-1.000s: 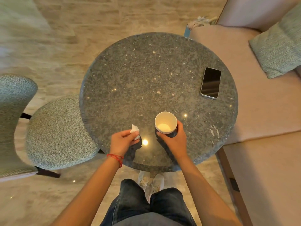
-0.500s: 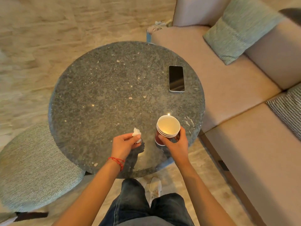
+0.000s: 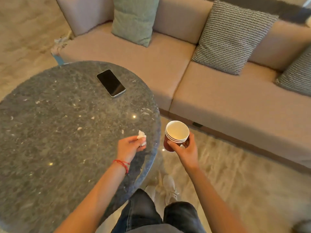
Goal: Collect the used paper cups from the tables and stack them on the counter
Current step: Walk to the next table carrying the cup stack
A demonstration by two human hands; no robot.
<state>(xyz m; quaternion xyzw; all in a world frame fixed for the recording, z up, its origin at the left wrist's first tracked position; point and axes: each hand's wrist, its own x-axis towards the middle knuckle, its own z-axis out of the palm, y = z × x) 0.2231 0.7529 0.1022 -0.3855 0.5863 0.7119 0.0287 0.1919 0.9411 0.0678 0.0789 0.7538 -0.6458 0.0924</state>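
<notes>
Right hand (image 3: 186,151): grips stacked paper cups (image 3: 175,136) off the desk's (image 3: 58,132) three o'clock edge.
Left hand (image 3: 130,146): pinches crumpled tissue (image 3: 141,137) over the desk.
Phone (image 3: 111,83): desk's one o'clock.

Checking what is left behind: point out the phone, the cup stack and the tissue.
phone (image 3: 111,83), head view, middle of its dark screen.
cup stack (image 3: 177,131), head view, inside of the top cup.
tissue (image 3: 141,135), head view, white wad above the left hand's fingers.
</notes>
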